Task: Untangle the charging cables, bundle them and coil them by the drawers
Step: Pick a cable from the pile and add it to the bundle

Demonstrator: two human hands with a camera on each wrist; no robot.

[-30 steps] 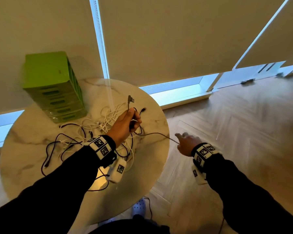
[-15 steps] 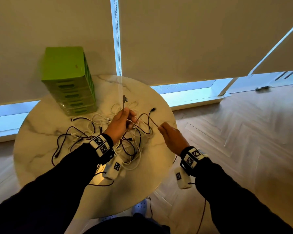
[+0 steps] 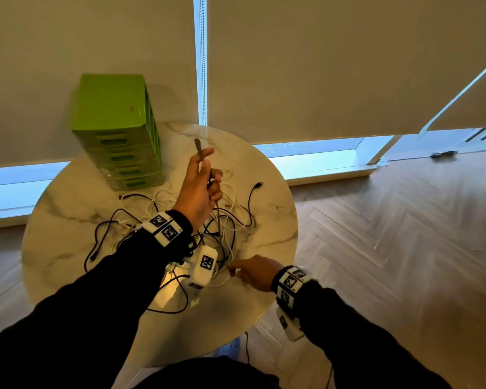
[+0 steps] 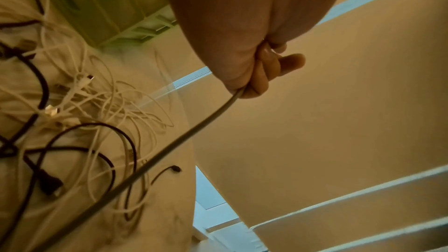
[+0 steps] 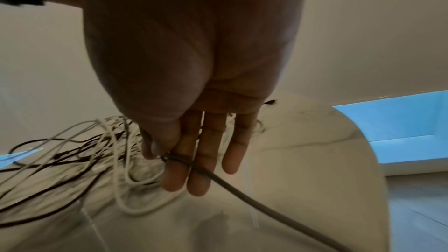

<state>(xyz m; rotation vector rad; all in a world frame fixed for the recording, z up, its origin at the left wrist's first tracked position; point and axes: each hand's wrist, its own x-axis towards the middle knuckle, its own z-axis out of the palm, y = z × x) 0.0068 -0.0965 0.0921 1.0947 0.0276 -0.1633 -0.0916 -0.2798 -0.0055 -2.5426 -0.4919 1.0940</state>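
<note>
A gray cable (image 4: 169, 147) is gripped by the left hand (image 3: 197, 189) and pinched by the right hand (image 3: 253, 272); knots in the pile (image 3: 163, 209) could be tightened if it is pulled hard.

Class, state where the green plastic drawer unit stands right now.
In the head view the green plastic drawer unit stands at the far left of the round marble table, against the blind, just beyond the tangled cables.

Left hand (image 3: 197, 189) hides the grey cable's (image 4: 169, 152) gripped stretch.

black sleeves (image 3: 96, 318), white tagged wristbands (image 3: 163, 228)
</note>
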